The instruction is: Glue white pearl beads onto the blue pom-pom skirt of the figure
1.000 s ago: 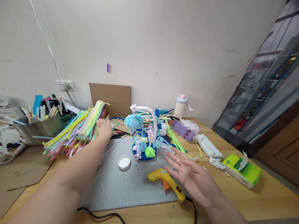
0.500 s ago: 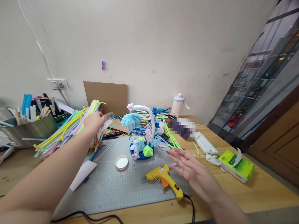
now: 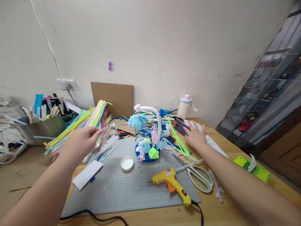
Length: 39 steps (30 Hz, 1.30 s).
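My left hand point(image 3: 78, 141) is closed, thumb and fingers pinching a clear plastic bag with small white beads point(image 3: 110, 142) at the mat's back left. Out to the right, my right hand point(image 3: 195, 135) has its fingers spread over a dark purple flat object point(image 3: 181, 127) and a white item; whether it touches them I cannot tell. Between the hands stands a blue pipe-cleaner flower basket point(image 3: 147, 152) with a white arched handle. In front lies a yellow glue gun point(image 3: 172, 181). Scissors point(image 3: 201, 179) rest by my right forearm.
A grey cutting mat point(image 3: 113, 193) holds a small round white dish point(image 3: 127, 164) and a white card point(image 3: 87, 174). Pipe cleaners point(image 3: 82, 125) are heaped at left, beside a metal tin point(image 3: 43, 130). A bottle point(image 3: 184, 107) stands behind; a tissue pack point(image 3: 255, 171) lies right.
My left hand has come back from the pipe cleaners, bringing the bead bag nearer. My right hand has moved forward from beside the glue gun to the purple object, uncovering the scissors.
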Each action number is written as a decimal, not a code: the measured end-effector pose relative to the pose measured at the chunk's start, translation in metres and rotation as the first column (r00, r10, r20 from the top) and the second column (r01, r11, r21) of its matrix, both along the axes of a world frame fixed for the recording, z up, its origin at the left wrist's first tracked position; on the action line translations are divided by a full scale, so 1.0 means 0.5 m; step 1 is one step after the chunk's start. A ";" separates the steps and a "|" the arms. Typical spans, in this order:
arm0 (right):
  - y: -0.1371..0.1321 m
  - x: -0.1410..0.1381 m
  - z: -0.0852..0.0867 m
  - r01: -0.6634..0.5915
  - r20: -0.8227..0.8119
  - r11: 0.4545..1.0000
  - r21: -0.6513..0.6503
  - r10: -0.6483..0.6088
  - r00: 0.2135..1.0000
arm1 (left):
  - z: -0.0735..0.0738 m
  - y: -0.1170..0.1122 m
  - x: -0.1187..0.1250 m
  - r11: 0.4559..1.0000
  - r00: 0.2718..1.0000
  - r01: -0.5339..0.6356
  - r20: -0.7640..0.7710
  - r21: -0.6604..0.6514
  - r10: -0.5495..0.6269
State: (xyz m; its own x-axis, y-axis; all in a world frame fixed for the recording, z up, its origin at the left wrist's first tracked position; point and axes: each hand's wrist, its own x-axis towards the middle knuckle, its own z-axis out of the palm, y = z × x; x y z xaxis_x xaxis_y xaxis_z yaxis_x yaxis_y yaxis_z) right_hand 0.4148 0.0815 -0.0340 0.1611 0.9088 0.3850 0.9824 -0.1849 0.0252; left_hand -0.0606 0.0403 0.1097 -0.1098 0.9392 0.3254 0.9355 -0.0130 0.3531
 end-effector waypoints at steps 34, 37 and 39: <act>-0.297 -0.525 0.132 -0.559 -0.797 0.807 0.192 -0.204 -0.569 | -0.106 -0.220 0.028 0.766 0.740 0.620 0.199 0.170 -0.643; -0.312 -0.524 0.135 -0.474 -0.722 0.858 0.197 -0.200 -0.662 | -0.154 -0.234 0.017 0.833 0.730 0.438 0.408 0.337 -0.549; -0.319 -0.523 0.134 -0.399 -0.656 0.897 0.190 -0.187 -0.731 | -0.187 -0.242 0.017 0.858 0.635 0.347 0.578 0.380 -0.513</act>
State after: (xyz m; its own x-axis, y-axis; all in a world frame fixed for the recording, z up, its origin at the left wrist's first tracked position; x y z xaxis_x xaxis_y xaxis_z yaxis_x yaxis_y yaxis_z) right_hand 0.1533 -0.0779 0.0331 -0.2676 0.9393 -0.2147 -0.6308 -0.3392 -0.6979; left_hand -0.0522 -0.0804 0.0162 0.0313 0.8487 0.5280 0.3453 -0.5049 0.7911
